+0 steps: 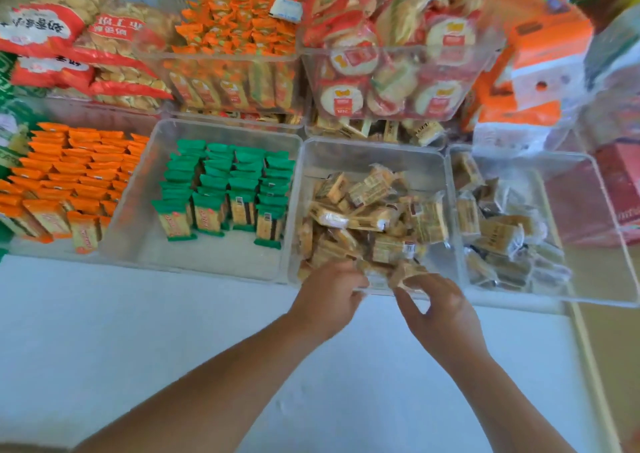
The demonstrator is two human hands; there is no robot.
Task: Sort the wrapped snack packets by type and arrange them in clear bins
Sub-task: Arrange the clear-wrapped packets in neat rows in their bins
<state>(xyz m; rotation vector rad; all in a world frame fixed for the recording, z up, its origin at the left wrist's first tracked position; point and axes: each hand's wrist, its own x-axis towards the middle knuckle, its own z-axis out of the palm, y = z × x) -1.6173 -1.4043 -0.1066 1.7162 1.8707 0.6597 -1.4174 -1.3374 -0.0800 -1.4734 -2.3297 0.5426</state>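
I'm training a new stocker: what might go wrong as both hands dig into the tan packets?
1. The tan packets lie heaped loosely in their bin; the right hand pinches one at the front rim beside the left hand, so a tug may spill others onto the table.
2. The right bin holds similar tan packets mixed with darker ones, so types may get confused.

Not much to see body-wise, tbh: a bare left forearm (pixel 225 383) and bare right forearm (pixel 502 393), uncovered right down to the bottom edge. The left hand (pixel 329 297) and right hand (pixel 443 314) are bare too, with the fingers (pixel 408 302) a bit motion-blurred at the tips.
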